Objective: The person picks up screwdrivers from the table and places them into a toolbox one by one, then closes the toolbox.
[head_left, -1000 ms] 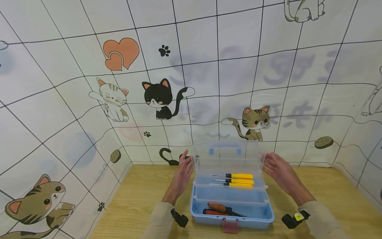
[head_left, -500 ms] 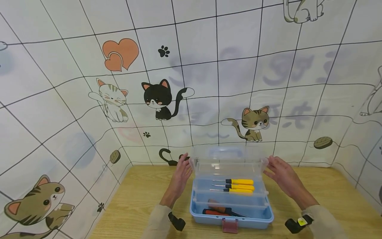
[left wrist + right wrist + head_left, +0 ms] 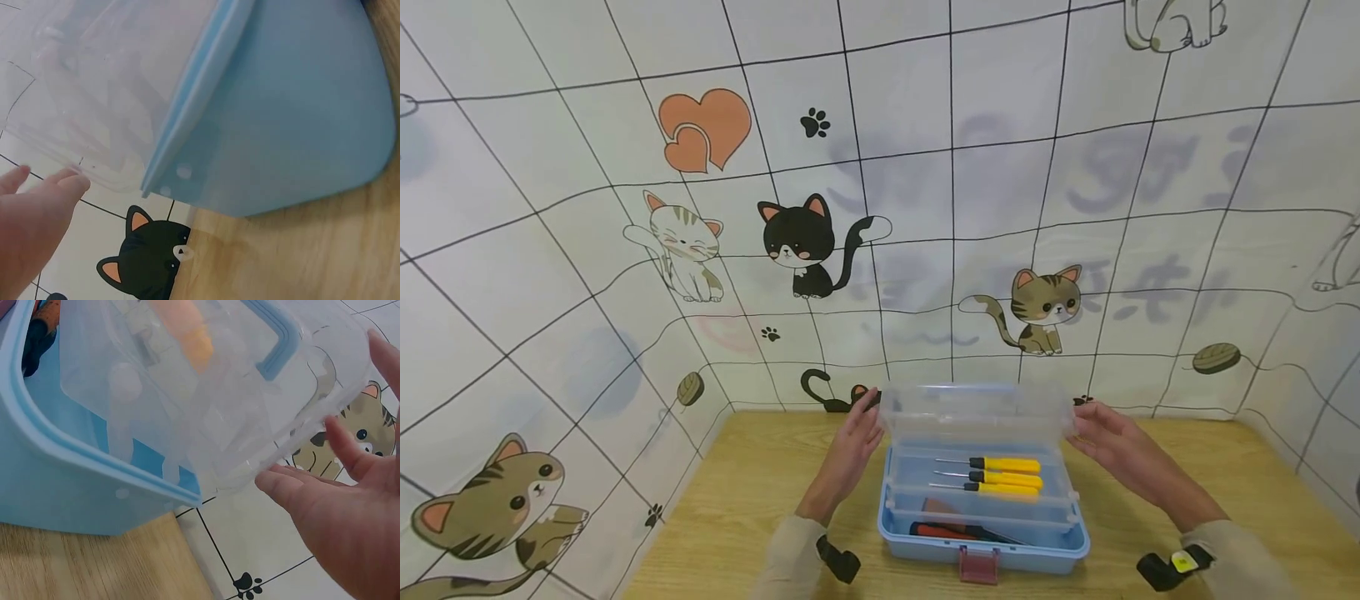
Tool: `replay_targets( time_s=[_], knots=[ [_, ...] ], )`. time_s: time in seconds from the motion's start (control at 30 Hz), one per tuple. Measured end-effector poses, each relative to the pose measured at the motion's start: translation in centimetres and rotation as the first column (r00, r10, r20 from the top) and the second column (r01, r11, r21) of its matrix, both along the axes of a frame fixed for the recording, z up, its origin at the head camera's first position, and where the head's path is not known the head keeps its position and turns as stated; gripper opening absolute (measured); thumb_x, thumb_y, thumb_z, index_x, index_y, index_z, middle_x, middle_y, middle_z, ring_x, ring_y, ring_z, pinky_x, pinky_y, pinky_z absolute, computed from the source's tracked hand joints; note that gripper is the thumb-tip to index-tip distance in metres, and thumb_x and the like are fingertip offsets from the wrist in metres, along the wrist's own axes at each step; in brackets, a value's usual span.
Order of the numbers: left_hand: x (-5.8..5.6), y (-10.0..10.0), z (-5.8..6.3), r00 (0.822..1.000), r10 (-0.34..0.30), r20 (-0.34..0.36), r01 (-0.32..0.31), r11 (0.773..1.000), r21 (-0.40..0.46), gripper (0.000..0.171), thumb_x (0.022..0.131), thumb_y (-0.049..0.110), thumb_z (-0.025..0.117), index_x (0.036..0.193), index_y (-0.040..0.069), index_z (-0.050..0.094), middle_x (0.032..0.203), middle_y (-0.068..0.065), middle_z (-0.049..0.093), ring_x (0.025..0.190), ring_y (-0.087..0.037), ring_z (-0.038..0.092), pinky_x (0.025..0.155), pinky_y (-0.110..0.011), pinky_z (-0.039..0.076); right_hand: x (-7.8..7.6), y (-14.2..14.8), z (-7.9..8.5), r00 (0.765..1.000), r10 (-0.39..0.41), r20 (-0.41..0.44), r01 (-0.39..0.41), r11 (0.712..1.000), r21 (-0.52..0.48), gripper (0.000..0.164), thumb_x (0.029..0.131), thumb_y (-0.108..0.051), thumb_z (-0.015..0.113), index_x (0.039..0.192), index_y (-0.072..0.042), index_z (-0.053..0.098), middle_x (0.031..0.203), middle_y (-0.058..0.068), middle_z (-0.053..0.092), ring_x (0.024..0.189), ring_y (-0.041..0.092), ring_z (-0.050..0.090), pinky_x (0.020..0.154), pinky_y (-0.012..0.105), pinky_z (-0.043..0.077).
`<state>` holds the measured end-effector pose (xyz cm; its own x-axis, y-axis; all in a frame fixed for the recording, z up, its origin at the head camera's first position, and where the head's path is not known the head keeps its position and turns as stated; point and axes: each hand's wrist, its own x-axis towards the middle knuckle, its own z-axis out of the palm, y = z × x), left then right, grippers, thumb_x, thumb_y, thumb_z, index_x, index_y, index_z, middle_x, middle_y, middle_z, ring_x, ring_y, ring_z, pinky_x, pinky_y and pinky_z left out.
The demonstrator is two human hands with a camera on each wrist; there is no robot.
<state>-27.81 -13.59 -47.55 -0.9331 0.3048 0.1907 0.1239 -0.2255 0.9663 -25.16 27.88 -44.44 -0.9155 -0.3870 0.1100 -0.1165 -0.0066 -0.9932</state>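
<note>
A light blue toolbox point(image 3: 1030, 560) stands on the table with its clear lid point(image 3: 977, 402) raised and leaning back. Inside, a translucent tray point(image 3: 1060, 475) carries three yellow-handled screwdrivers point(image 3: 1009, 479). Below it lie a red-and-black handle point(image 3: 938, 531) and a brown-handled screwdriver point(image 3: 943, 505), partly veiled by the tray. My left hand point(image 3: 850, 446) touches the lid's left side with extended fingers. On the opposite side, fingers of my right hand point(image 3: 1116, 442) rest against the lid's edge. The right wrist view shows that hand point(image 3: 344, 506) spread along the clear rim.
A reddish latch point(image 3: 979, 565) hangs at the toolbox's front. The wooden table point(image 3: 737, 492) extends to both sides. Behind it rises a wall covering point(image 3: 917, 275) printed with cats and grid lines. Each wrist wears a black camera mount point(image 3: 838, 560).
The lid has tipped forward and down, both hands moving with it. The tray with the yellow screwdrivers has sunk toward the front, covering more of the brown-handled screwdriver.
</note>
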Motion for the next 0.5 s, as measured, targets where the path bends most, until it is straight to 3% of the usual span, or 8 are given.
replay_targets(
  time_s=[0.13,0.23,0.37,0.5],
  knots=[
    [0.4,-0.4,-0.2,0.999,-0.03,0.013,0.03,0.999,-0.024,0.061,0.107,0.032,0.043,0.159,0.012,0.017,0.161,-0.023,0.019,0.149,-0.037,0.02,0.12,-0.049,0.016,0.3,0.8,-0.2,1.0,-0.007,0.03,0.001,0.982,0.189,0.056,0.105,-0.02,0.051,0.15,-0.002,0.024,0.151,0.032,0.027,0.118,0.0,0.053,0.095,0.02,0.048],
    [0.8,-0.7,-0.4,0.999,-0.034,0.005,0.034,0.997,-0.074,0.062,0.107,0.027,0.045,0.16,0.015,0.015,0.161,-0.02,0.023,0.149,-0.033,0.022,0.12,-0.05,0.016,0.6,1.2,-0.6,1.0,0.023,0.006,-0.024,0.959,0.284,0.068,0.103,-0.02,0.054,0.157,-0.005,0.014,0.157,0.034,0.019,0.12,-0.009,0.047,0.094,0.02,0.048],
    [1.3,-1.1,-0.7,0.999,-0.031,-0.04,0.024,0.985,-0.169,0.064,0.105,0.023,0.049,0.16,0.023,0.016,0.161,-0.012,0.027,0.149,-0.027,0.025,0.119,-0.049,0.02,1.2,1.4,-1.3,0.995,0.095,-0.023,-0.086,0.964,0.253,0.074,0.101,-0.011,0.056,0.159,-0.011,0.011,0.16,0.032,0.007,0.118,-0.02,0.04,0.092,0.017,0.046],
    [1.7,-1.2,-1.0,0.995,-0.041,-0.09,0.021,0.977,-0.214,0.066,0.104,0.02,0.051,0.159,0.029,0.016,0.161,-0.006,0.03,0.149,-0.022,0.026,0.117,-0.047,0.026,1.8,1.5,-1.9,0.991,0.129,-0.035,-0.118,0.967,0.226,0.082,0.098,-0.006,0.06,0.16,-0.013,0.007,0.161,0.03,-0.002,0.119,-0.02,0.039,0.094,0.013,0.043]
  ],
)
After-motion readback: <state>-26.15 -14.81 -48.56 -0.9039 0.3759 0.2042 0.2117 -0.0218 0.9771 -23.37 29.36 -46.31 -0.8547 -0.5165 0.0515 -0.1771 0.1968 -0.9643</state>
